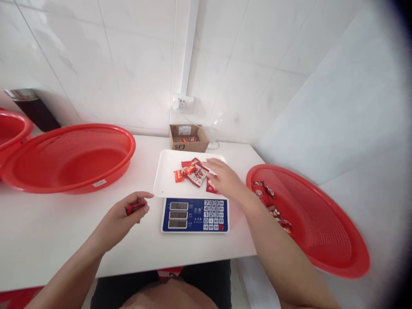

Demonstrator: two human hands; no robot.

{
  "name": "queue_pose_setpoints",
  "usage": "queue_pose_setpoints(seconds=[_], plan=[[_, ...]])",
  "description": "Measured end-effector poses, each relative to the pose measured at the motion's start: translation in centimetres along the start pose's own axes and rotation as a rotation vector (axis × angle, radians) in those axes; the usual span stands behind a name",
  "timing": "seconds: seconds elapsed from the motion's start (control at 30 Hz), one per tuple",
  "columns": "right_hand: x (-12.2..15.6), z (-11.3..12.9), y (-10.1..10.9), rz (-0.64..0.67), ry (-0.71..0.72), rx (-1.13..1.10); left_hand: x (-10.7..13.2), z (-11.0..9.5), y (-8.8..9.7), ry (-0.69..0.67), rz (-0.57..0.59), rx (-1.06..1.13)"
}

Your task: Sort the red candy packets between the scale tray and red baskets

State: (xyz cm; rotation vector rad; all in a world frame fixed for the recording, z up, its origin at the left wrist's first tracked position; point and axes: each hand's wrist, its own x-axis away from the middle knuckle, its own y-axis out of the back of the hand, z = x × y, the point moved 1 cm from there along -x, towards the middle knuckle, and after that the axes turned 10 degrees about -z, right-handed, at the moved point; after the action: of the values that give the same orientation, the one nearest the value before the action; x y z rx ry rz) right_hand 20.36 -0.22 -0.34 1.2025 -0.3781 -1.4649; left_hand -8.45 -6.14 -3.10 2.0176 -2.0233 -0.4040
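A digital scale (pixel 195 214) with a blue keypad panel stands on the white table (pixel 48 231). Its white weighing tray (pixel 167 171) carries several small red snack packets (pixel 192 171). My right hand (pixel 223 178) lies over the tray's right side, fingers stretched out, touching the packets. My left hand (pixel 124 216) rests on the table left of the scale, fingers curled round a small red packet (pixel 135 208).
A large empty red basket (pixel 69 156) sits at the left, with another red basket (pixel 13 128) behind it. A red basket (pixel 309 219) holding several packets overhangs the table's right edge. A small cardboard box (pixel 188 137) stands against the tiled wall.
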Motion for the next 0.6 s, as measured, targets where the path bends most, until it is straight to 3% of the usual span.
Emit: queue_pose_setpoints(seconds=[0.13, 0.23, 0.33, 0.47, 0.6], plan=[[6.7, 0.7, 2.7, -0.206, -0.191, -0.149, 0.5, 1.0, 0.7, 0.033, -0.001, -0.009], [12.1, 0.9, 2.3, -0.170, -0.409, -0.277, 1.2, 1.2, -0.1, 0.080, 0.085, 0.024], [16.1, 1.5, 0.4, -0.069, -0.558, -0.338, 2.4, 1.0, -2.2, 0.107, 0.254, 0.087], [18.3, 3.9, -1.9, 0.069, -0.535, -0.479, 4.2, 0.6, -5.7, 0.099, 0.494, 0.141], [17.8, 6.0, -3.0, 0.094, -0.421, -0.657, 5.6, 0.5, -8.3, 0.135, 0.668, 0.135]])
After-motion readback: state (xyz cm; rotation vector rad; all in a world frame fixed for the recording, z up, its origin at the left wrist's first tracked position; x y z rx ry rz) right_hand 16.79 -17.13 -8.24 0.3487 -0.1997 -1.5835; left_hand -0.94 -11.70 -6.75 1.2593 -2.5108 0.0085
